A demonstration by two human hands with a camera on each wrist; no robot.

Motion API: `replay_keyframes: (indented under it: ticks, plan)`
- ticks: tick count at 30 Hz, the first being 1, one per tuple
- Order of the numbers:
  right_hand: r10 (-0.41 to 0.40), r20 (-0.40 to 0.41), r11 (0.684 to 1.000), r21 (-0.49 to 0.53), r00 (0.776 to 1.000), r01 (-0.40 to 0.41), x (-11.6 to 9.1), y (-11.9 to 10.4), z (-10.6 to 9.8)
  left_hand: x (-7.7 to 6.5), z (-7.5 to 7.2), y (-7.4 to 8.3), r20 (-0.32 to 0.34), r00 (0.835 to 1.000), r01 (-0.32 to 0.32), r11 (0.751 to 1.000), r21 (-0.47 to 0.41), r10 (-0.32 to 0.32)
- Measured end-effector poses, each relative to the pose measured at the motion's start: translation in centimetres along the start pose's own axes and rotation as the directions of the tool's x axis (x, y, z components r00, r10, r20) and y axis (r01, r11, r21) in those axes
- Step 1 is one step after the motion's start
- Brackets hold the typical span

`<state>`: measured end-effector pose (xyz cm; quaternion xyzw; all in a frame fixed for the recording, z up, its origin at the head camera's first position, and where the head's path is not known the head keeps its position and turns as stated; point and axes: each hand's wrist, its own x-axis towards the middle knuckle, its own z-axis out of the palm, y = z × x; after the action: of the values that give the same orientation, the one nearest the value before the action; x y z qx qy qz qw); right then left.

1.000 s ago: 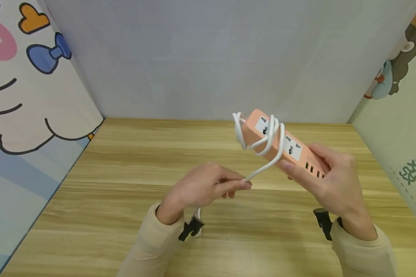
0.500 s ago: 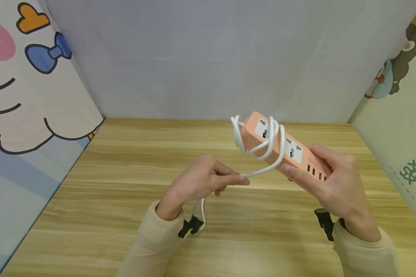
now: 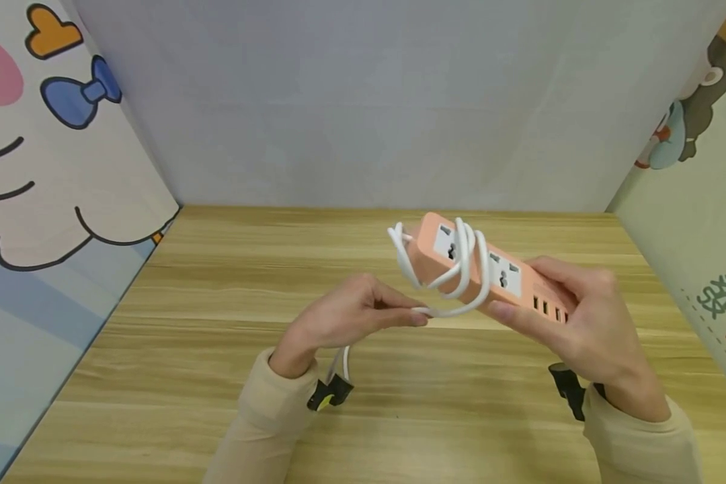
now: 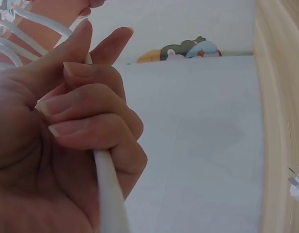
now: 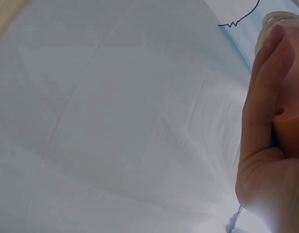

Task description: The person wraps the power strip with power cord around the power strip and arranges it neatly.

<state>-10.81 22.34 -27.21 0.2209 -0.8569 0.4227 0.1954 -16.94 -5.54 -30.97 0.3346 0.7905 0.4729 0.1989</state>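
Observation:
An orange-pink power strip (image 3: 426, 252) with white sockets and USB ports is held above the table in my right hand (image 3: 593, 329), thumb on the near side. White cord (image 3: 484, 269) loops several times around its far-left half. My left hand (image 3: 345, 312) pinches the cord between thumb and forefinger, a short curved length running from there to the strip. In the left wrist view the other fingers curl over the cord (image 4: 110, 194) too. The cord's white plug (image 4: 298, 187) with metal prongs shows at that view's right edge. In the right wrist view my fingers (image 5: 261, 107) wrap the strip's underside.
A wood-grain table (image 3: 218, 269) lies below both hands. A pale grey wall (image 3: 363, 101) stands behind it, with cartoon-printed panels (image 3: 97, 195) at left and right. Black camera mounts (image 3: 333, 393) sit on both wrists.
The power strip's wrapped end has dipped lower and a little left. My left hand has shifted slightly left, still pinching the cord, which now bows in a slacker curve.

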Motion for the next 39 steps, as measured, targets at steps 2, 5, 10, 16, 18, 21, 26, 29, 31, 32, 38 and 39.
replay_keyframes:
  ticks: [2,5,10,16,18,21,26,29,31,32,38,39]
  plan:
    - [-0.007,0.016,1.000,0.005,1.000,0.007,0.0,0.0,0.0,0.0,-0.1,-0.2,0.029,0.999,-0.018,1.000,0.008,0.018]
    - [-0.008,0.043,1.000,0.008,0.999,0.008,0.0,-0.2,-0.1,0.0,-0.3,-0.4,0.068,0.996,-0.051,0.998,0.030,0.049]
    - [0.001,0.085,1.000,0.006,0.996,-0.002,0.0,-0.3,-0.2,-0.2,-0.6,-0.5,0.115,0.986,-0.132,0.987,0.092,0.121]
    - [0.012,0.101,1.000,0.012,0.995,-0.014,-0.1,-0.3,-0.4,-0.5,-1.0,-0.6,0.230,0.956,-0.223,0.961,0.166,0.183]
    - [0.020,0.104,1.000,0.015,0.994,-0.022,-0.1,-0.2,-0.5,-0.6,-1.1,-0.6,0.268,0.946,-0.231,0.957,0.174,0.180]
    - [0.028,0.109,0.999,0.019,0.994,-0.030,-0.1,-0.3,-0.5,-0.7,-1.1,-0.6,0.292,0.942,-0.217,0.964,0.155,0.165]
    - [0.020,0.121,0.999,0.022,0.992,-0.023,-0.1,-0.3,-0.5,-0.5,-1.1,-0.7,0.251,0.959,-0.160,0.982,0.098,0.131]
    - [0.018,0.132,0.999,0.024,0.991,-0.021,-0.1,-0.3,-0.4,-0.4,-1.0,-0.8,0.189,0.980,-0.089,0.991,0.095,0.070]
    - [0.018,0.139,1.000,0.022,0.990,-0.021,-0.2,-0.3,-0.4,-0.2,-0.9,-0.8,0.147,0.989,-0.042,0.996,0.077,0.031]
    - [0.018,0.141,1.000,0.017,0.990,-0.020,-0.2,-0.3,-0.3,-0.2,-0.9,-0.8,0.125,0.992,-0.026,0.997,0.070,0.017]
    - [0.046,0.162,0.999,0.012,0.986,-0.049,-0.4,-0.4,-0.2,0.1,-0.5,-1.0,-0.050,0.998,0.050,0.998,0.026,-0.048]
    - [0.049,0.171,0.998,0.018,0.984,-0.052,-0.4,-0.5,-0.2,0.1,-0.5,-1.0,-0.084,0.994,0.069,0.997,0.023,-0.067]
